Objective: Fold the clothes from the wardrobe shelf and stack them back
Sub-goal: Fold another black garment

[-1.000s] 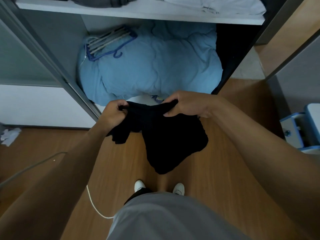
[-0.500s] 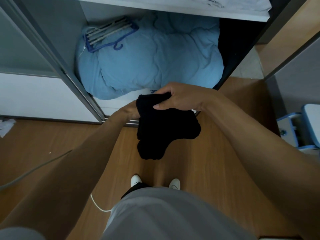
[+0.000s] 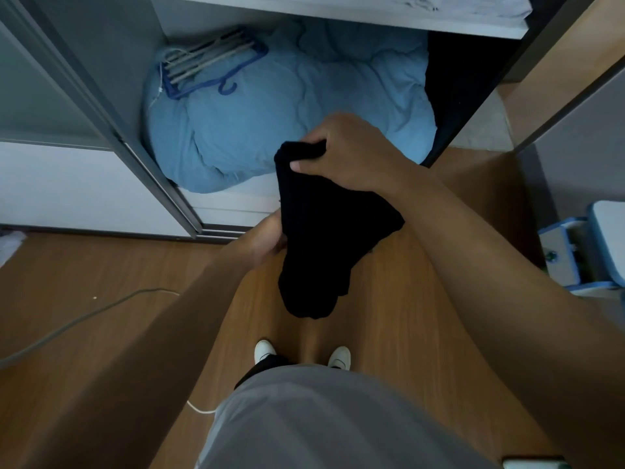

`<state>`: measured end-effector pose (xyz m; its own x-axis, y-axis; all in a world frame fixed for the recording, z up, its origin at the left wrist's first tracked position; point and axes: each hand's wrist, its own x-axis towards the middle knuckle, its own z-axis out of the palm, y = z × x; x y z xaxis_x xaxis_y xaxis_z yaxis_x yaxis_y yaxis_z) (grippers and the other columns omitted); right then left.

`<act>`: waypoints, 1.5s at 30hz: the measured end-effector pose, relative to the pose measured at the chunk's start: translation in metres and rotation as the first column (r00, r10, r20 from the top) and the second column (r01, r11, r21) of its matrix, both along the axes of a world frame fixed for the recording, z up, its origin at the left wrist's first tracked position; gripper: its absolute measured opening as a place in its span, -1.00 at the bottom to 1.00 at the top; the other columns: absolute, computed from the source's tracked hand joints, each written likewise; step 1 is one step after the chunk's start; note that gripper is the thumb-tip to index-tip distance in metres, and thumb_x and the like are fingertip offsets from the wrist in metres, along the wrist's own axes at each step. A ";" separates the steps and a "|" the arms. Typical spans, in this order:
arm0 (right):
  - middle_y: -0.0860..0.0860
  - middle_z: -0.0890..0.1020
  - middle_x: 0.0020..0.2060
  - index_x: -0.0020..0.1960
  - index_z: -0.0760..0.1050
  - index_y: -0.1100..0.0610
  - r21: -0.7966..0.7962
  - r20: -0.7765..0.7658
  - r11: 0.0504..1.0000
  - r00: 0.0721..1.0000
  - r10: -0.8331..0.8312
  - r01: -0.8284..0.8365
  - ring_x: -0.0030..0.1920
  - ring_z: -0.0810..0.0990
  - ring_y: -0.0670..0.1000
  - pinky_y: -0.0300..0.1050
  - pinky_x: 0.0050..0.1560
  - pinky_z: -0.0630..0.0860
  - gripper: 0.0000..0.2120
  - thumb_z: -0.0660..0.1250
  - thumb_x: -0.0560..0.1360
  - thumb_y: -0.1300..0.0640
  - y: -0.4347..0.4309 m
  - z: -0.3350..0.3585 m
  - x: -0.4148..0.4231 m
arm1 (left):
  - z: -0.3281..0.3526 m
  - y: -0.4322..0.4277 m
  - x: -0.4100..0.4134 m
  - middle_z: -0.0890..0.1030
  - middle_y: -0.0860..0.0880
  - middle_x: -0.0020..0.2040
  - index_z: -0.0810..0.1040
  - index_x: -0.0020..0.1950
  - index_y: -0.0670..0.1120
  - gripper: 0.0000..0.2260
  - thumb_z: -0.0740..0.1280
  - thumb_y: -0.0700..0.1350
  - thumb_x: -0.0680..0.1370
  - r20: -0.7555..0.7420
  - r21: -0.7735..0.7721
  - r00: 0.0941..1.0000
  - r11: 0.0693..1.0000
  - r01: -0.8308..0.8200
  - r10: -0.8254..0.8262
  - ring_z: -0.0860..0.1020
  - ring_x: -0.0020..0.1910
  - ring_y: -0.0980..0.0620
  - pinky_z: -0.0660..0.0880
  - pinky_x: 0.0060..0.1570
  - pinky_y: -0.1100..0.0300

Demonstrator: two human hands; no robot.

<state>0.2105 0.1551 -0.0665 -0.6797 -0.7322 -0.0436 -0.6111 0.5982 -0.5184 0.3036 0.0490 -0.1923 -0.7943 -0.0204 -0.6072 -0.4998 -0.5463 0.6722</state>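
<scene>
The black garment (image 3: pixel 324 238) hangs in the air at the centre of the view, above the wooden floor (image 3: pixel 111 265) and in front of the open wardrobe, bunched into a narrow dark bundle whose lower end droops toward 6 o'clock. Far out at 9 o'clock a grey cable (image 3: pixel 74 321) trails across the floor. At 10 o'clock the wardrobe's sliding door frame (image 3: pixel 111 130) runs diagonally, and just inside it at 11 o'clock a bundle of hangers (image 3: pixel 209 64), 1 of them blue, lies on a large light-blue duvet (image 3: pixel 270 106) that fills the bottom compartment. The left hand (image 3: pixel 267 240) meets the garment's left edge at mid-height, its fingers hidden behind the cloth, so I cannot tell how they lie. The right hand (image 3: pixel 341 147), just past 12 o'clock from the garment's middle, grips the top edge with fingers curled over it and the thumb pressed on the front. Above, at 1 o'clock, folded white cloth (image 3: pixel 473 5) sits on the wardrobe shelf (image 3: pixel 406 23). At 6 o'clock 2 white shoes (image 3: pixel 265 348) show below the garment. At 3 o'clock stands a blue and white piece of furniture (image 3: pixel 588 252).
</scene>
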 end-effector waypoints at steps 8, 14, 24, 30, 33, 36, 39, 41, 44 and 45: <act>0.08 0.71 -0.17 -0.04 0.68 0.24 -0.179 0.183 0.949 0.957 -0.226 0.259 -0.18 0.65 -0.04 -0.10 -0.12 0.53 -0.73 0.55 0.40 0.05 -0.002 0.002 -0.016 | -0.001 -0.019 0.013 0.57 0.15 0.35 0.51 0.34 0.24 -0.50 0.40 0.35 0.44 -0.234 -0.226 0.902 0.923 0.313 -0.363 0.51 0.35 0.14 0.45 0.33 0.18; -0.07 0.71 -0.05 0.06 0.66 0.08 -0.331 0.451 0.767 0.806 -0.383 0.549 -0.06 0.66 -0.18 -0.26 0.03 0.59 -0.74 0.40 0.52 -0.08 0.018 -0.026 -0.013 | 0.006 -0.010 0.004 0.68 0.02 0.19 0.67 0.14 0.21 -0.78 0.45 0.14 0.50 -0.253 -0.239 0.947 0.961 0.139 -0.200 0.63 0.21 0.02 0.55 0.10 0.27; 0.10 0.57 0.33 0.30 0.52 -0.04 -0.002 0.954 0.663 0.201 -0.224 0.748 0.33 0.54 0.16 0.15 0.39 0.43 -0.19 0.28 0.26 -0.56 0.082 -0.128 0.051 | 0.020 -0.021 0.006 0.70 -0.08 0.15 0.58 0.28 -0.09 -0.67 0.38 0.04 0.58 -0.192 -0.108 0.981 0.993 -0.051 0.030 0.66 0.15 -0.04 0.61 -0.02 0.19; 0.10 0.71 -0.07 0.10 0.62 0.14 -0.304 0.641 0.701 0.683 -0.350 0.645 -0.04 0.70 0.00 -0.01 0.00 0.64 -0.75 0.30 0.62 -0.02 0.082 -0.130 0.069 | 0.016 -0.028 0.002 0.69 -0.05 0.17 0.56 0.30 -0.04 -0.65 0.39 0.08 0.57 -0.138 -0.286 0.990 0.958 -0.030 -0.010 0.66 0.15 -0.03 0.57 0.18 0.05; 0.26 0.67 -0.18 -0.07 0.60 0.29 -0.348 0.552 0.706 0.743 -0.378 0.617 -0.17 0.68 0.19 0.13 -0.18 0.60 -0.70 0.32 0.62 0.04 0.082 -0.115 0.059 | 0.012 -0.035 -0.001 0.70 -0.01 0.14 0.59 0.26 -0.01 -0.65 0.40 0.13 0.55 -0.124 -0.410 0.990 0.912 0.009 -0.066 0.67 0.13 0.01 0.55 0.20 0.06; 0.24 0.57 -0.37 -0.28 0.49 0.31 -0.342 0.485 0.761 0.797 -0.359 0.551 -0.37 0.56 0.10 -0.03 -0.35 0.42 -0.60 0.36 0.59 0.03 0.086 -0.093 0.047 | 0.013 -0.041 -0.004 0.73 0.03 0.06 0.63 0.16 0.05 -0.67 0.41 0.19 0.51 -0.093 -0.463 0.991 0.886 0.043 -0.097 0.68 0.09 0.01 0.57 0.14 0.07; 0.36 0.62 -0.24 -0.16 0.50 0.43 -0.327 0.581 0.743 0.744 -0.330 0.585 -0.28 0.61 0.17 0.08 -0.26 0.53 -0.56 0.36 0.58 0.01 0.083 -0.078 0.038 | 0.018 -0.043 -0.009 0.73 0.01 0.04 0.65 0.12 0.01 -0.70 0.40 0.17 0.51 -0.088 -0.488 0.988 0.870 0.067 -0.126 0.69 0.06 0.02 0.55 0.18 0.07; 0.24 0.71 -0.08 0.02 0.60 0.34 -0.321 0.768 0.620 0.580 -0.272 0.716 -0.08 0.72 0.13 0.12 0.02 0.66 -0.65 0.38 0.58 0.01 0.084 -0.073 0.030 | 0.022 -0.040 -0.009 0.73 -0.01 0.06 0.66 0.13 0.01 -0.69 0.42 0.16 0.50 -0.045 -0.433 0.988 0.894 0.114 -0.148 0.69 0.08 -0.01 0.57 0.16 0.04; 0.14 0.67 0.19 0.26 0.56 0.19 -0.410 0.901 0.504 0.422 0.096 0.760 0.21 0.65 0.10 0.01 0.24 0.57 -0.70 0.33 0.61 0.05 0.093 -0.073 0.025 | 0.028 -0.031 -0.008 0.72 -0.02 0.09 0.75 0.02 0.02 -0.75 0.42 0.14 0.51 -0.009 -0.225 0.992 0.967 0.118 -0.123 0.69 0.09 -0.01 0.63 -0.03 0.13; 0.13 0.63 0.25 0.31 0.51 0.16 -0.432 0.896 0.541 0.412 0.166 0.722 0.27 0.61 0.09 0.01 0.29 0.53 -0.67 0.32 0.60 0.05 0.096 -0.078 0.029 | 0.029 -0.027 -0.008 0.72 -0.02 0.10 0.76 -0.02 0.03 -0.77 0.41 0.13 0.53 -0.008 -0.158 0.994 0.982 0.107 -0.109 0.69 0.09 0.00 0.64 -0.09 0.17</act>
